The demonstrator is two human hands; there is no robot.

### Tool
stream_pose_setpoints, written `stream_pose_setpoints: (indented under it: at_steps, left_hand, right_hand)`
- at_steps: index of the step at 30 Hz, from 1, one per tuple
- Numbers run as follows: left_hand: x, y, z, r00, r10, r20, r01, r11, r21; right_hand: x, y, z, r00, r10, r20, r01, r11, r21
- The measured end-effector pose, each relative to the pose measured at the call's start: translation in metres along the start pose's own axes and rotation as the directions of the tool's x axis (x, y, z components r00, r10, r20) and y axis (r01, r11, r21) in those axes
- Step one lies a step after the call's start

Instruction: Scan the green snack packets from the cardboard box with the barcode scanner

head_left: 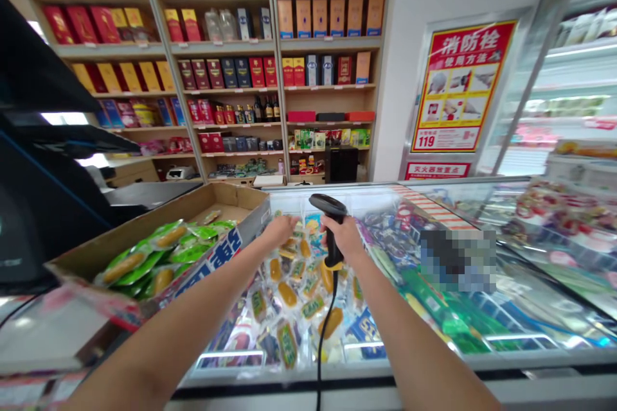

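My right hand (pixel 343 239) is wrapped round the grip of a black barcode scanner (pixel 328 205) with a yellow band, its cable hanging down toward me. My left hand (pixel 278 231) reaches in beside it, fingers curled over a small packet of corn that I can barely make out. Both hands hover above an open chest freezer (pixel 337 359) filled with several vacuum-packed yellow corn cobs (pixel 288 294). The scanner head points toward the left hand.
A cardboard box (pixel 144 231) with green-wrapped corn packets (pixel 159 253) rests on the freezer's left side. A dark screen (pixel 29 205) stands at far left. Shelves of boxed goods (pixel 231 70) line the back wall; a red poster (pixel 457 87) and a glass fridge door (pixel 569 77) are right.
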State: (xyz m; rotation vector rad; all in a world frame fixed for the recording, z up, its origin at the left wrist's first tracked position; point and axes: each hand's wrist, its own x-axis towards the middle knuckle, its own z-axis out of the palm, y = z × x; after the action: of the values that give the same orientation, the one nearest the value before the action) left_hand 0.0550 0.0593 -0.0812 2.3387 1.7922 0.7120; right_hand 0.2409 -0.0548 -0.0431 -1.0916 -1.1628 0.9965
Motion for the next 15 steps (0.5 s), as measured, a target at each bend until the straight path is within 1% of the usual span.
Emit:
stream_pose_setpoints:
  at_steps: [2,4,6,8,10,12,14,15]
  left_hand:
    - [0.014,0.001,-0.013,1.0,-0.019,-0.015,0.02,0.997,0.077]
    - [0.029,0.001,-0.016,0.999,-0.039,-0.004,0.039,0.991,0.129]
    - [0.038,0.001,-0.01,0.998,-0.059,0.034,0.053,0.988,0.148]
    - [0.043,0.001,0.0,0.994,-0.087,0.063,0.078,0.988,0.135]
    - [0.045,0.002,0.01,0.989,-0.134,0.055,0.129,0.988,0.088]
    - [0.045,0.004,0.014,0.982,-0.19,0.02,0.19,0.982,0.002]
    - [0.045,0.004,0.01,0.967,-0.255,-0.02,0.252,0.962,-0.11]
    - [0.044,0.003,0.005,0.955,-0.296,-0.029,0.284,0.938,-0.199]
  right_hand:
    - [0.0,0.0,0.0,1.0,-0.008,-0.002,0.008,1.0,0.015]
    - [0.0,0.0,-0.001,1.0,-0.014,-0.004,0.014,1.0,0.025]
    - [0.0,0.0,0.0,1.0,-0.02,-0.003,0.021,1.0,0.02]
    - [0.0,0.0,0.001,1.0,-0.022,0.001,0.022,1.0,0.004]
    - [-0.001,-0.001,0.003,1.0,-0.017,0.002,0.017,1.0,-0.012]
    - [-0.002,-0.002,0.004,1.0,-0.024,0.001,0.024,1.0,-0.014]
    - [-0.003,-0.003,0.006,0.999,-0.035,0.006,0.035,0.999,-0.012]
    - [-0.003,-0.003,0.006,0.999,-0.034,0.01,0.034,0.999,-0.011]
